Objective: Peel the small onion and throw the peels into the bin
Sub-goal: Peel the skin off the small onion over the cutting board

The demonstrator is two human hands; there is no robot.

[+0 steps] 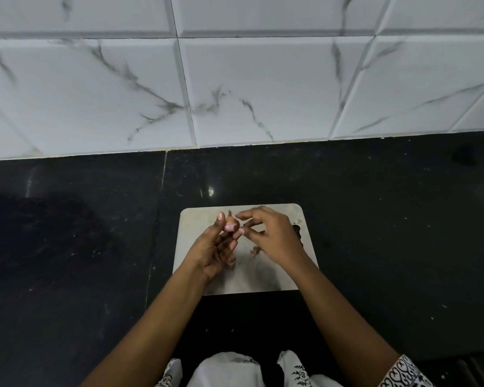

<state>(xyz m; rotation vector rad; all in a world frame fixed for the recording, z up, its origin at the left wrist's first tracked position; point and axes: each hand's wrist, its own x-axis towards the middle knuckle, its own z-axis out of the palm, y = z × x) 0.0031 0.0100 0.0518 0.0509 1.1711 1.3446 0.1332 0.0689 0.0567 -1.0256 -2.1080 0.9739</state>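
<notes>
One small onion (230,220), two hands, one cutting board (196,227), two peel scraps (255,250).

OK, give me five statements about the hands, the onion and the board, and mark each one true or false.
1. The left hand holds the small onion at its fingertips. True.
2. The onion lies flat on the cutting board. False: it is held above the board.
3. The right hand grips a knife. False: it is bare, with its fingers next to the onion.
4. Bits of peel lie on the board. True.
5. The board rests on a white counter. False: the countertop is black.
</notes>
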